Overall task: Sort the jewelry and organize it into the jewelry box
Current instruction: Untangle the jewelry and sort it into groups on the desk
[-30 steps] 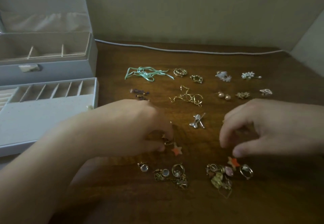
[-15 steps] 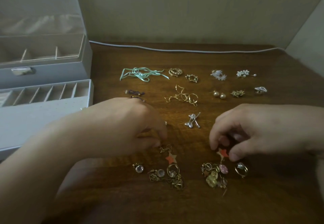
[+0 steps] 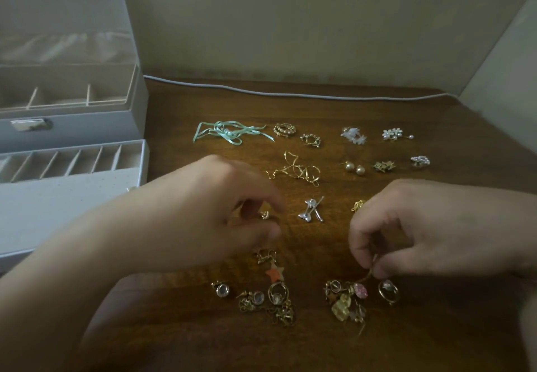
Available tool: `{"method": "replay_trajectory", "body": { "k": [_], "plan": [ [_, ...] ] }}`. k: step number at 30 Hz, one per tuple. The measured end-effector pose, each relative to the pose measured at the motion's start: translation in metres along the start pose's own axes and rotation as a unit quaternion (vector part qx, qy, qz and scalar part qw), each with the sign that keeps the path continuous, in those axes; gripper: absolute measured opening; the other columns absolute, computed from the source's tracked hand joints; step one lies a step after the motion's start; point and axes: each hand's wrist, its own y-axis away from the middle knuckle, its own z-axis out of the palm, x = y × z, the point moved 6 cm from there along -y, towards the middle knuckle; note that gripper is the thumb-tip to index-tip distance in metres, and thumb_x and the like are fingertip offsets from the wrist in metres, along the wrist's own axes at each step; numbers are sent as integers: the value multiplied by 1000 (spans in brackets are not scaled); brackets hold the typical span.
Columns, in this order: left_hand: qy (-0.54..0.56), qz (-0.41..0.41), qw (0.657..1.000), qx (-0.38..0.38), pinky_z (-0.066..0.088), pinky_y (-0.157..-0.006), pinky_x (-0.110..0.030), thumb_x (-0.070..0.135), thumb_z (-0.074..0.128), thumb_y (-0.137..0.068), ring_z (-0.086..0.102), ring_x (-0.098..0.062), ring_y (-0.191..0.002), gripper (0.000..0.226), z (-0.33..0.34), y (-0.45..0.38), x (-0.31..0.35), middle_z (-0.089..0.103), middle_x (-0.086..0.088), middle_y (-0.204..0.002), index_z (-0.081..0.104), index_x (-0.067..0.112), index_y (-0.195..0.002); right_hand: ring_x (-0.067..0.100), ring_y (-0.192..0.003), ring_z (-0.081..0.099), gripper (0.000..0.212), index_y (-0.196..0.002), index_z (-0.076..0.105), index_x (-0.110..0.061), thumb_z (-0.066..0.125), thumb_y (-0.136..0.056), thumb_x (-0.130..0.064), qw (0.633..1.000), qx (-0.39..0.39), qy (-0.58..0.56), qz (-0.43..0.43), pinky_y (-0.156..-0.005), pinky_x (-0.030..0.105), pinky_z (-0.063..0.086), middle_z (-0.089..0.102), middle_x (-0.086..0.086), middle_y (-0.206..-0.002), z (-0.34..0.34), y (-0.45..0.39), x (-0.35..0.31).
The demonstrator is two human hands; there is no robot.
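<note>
Jewelry lies spread on a dark wooden table (image 3: 421, 342). My left hand (image 3: 220, 220) hovers with loosely curled fingers, and a tiny gold piece (image 3: 264, 214) sits between its index finger and thumb; I cannot tell if it touches it. An orange star earring (image 3: 274, 270) lies just below that hand. My right hand (image 3: 421, 226) pinches a thin gold earring wire (image 3: 368, 275) that runs down into the right pile (image 3: 345, 302). A second tangle, the left pile (image 3: 270, 302), lies beneath the star. The grey jewelry box (image 3: 136, 127) stands open at the left.
The box's pulled-out tray (image 3: 58, 197) has narrow slots. Sorted pieces lie in rows farther back: a mint ribbon (image 3: 229, 134), gold chain earrings (image 3: 296, 169), a silver pair (image 3: 311, 211), pearl studs (image 3: 354, 168), flower studs (image 3: 392, 134). A white cable (image 3: 290, 94) runs along the wall.
My left hand let go of the orange star earring and drew back from it. My right hand picked up a second star earring, and that star is now out of sight at the right pile.
</note>
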Motion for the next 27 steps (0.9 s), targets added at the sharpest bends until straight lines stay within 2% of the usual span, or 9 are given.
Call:
{"method": "replay_trajectory", "body": {
  "k": [3, 5, 7, 11, 12, 14, 16, 21, 27],
  "plan": [
    [108, -53, 990, 70, 48, -62, -14, 52, 65, -82, 64, -4, -79, 30, -4, -2, 3, 67, 20, -90, 70, 36, -107, 7, -90, 64, 14, -87, 68, -41, 73, -84, -28, 991, 98, -35, -84, -72, 26, 49, 65, -19, -90, -17, 5, -12],
    [266, -81, 960, 20, 54, -82, -20, 51, 63, -85, 67, -1, -98, 41, 7, -5, 8, 70, 20, -107, 64, 32, -122, 12, -86, 66, 13, -90, 71, -32, 75, -83, -21, 976, 162, -68, -125, -70, 28, 51, 67, -14, -90, -24, 5, -19],
    [416, -75, 905, -49, 51, -99, -32, 39, 61, -89, 64, -11, -116, 48, 24, -7, 19, 70, 5, -120, 55, 20, -133, 17, -83, 67, 10, -89, 72, -24, 76, -81, -19, 952, 238, -114, -157, -67, 30, 53, 69, -7, -88, -30, 6, -24],
    [537, -112, 835, -39, 56, -86, -28, 16, 59, -88, 72, -26, -94, 38, 33, -9, 24, 75, -12, -97, 59, 8, -124, 21, -74, 68, 11, -84, 71, -19, 80, -76, -21, 892, 378, -201, -144, -61, 32, 56, 71, 1, -80, -39, 10, -24],
    [524, -124, 842, -24, 57, -79, -25, 16, 61, -86, 72, -21, -83, 32, 30, -9, 21, 74, -8, -87, 64, 10, -117, 19, -72, 67, 12, -82, 71, -19, 81, -75, -19, 884, 397, -207, -133, -59, 29, 55, 71, 1, -80, -40, 10, -22],
    [403, -130, 906, 11, 56, -70, -24, 26, 68, -86, 68, -9, -72, 17, 21, -8, 9, 72, 1, -77, 74, 19, -100, 16, -68, 66, 13, -79, 71, -18, 81, -72, -19, 880, 401, -231, -106, -58, 22, 53, 70, 3, -79, -41, 9, -18],
    [298, -127, 945, 27, 56, -65, -32, 38, 69, -84, 65, -9, -67, 13, 9, -6, -2, 71, 4, -74, 74, 28, -90, 14, -67, 65, 13, -77, 71, -19, 77, -67, -25, 889, 373, -255, -76, -59, 18, 52, 70, 3, -78, -39, 3, -13],
    [92, -129, 987, -26, 48, -60, -19, 46, 67, -82, 64, -6, -69, 12, -7, 3, -18, 68, 16, -75, 73, 35, -80, 17, -72, 67, 13, -78, 69, -28, 79, -70, -29, 935, 272, -228, -5, -67, 36, 55, 71, -6, -80, -11, -29, -13],
    [-2, -109, 986, -127, 46, -69, -14, 39, 67, -85, 61, 2, -82, 7, 20, 3, -21, 66, 20, -82, 72, 35, -88, 0, -74, 61, 11, -80, 66, -36, 77, -79, -33, 966, 218, -132, 54, -63, 22, 49, 65, -23, -82, 9, -44, -11]
  ]
}}
